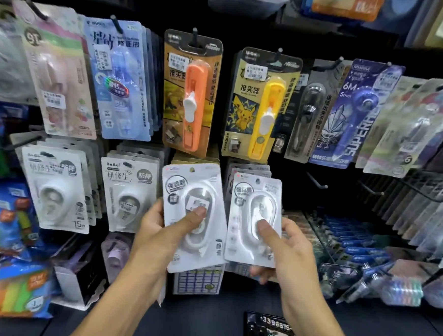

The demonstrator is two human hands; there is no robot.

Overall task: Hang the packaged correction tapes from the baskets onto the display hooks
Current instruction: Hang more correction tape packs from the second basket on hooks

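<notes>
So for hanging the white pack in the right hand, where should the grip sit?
Low on the right-hand pack, from below, as the right hand has it: thumb on the blister, fingers behind. That leaves the hang hole at the card's top edge free for a hook.

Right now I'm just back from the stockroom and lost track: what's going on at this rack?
A person is restocking. The left hand grips one white correction tape pack and the right hand grips another white pack, both held up in front of the lower row of the display. Neither can be seen on a hook yet. An empty hook sticks out just to the right. Above hang an orange clip pusher pack and a yellow one.
</notes>
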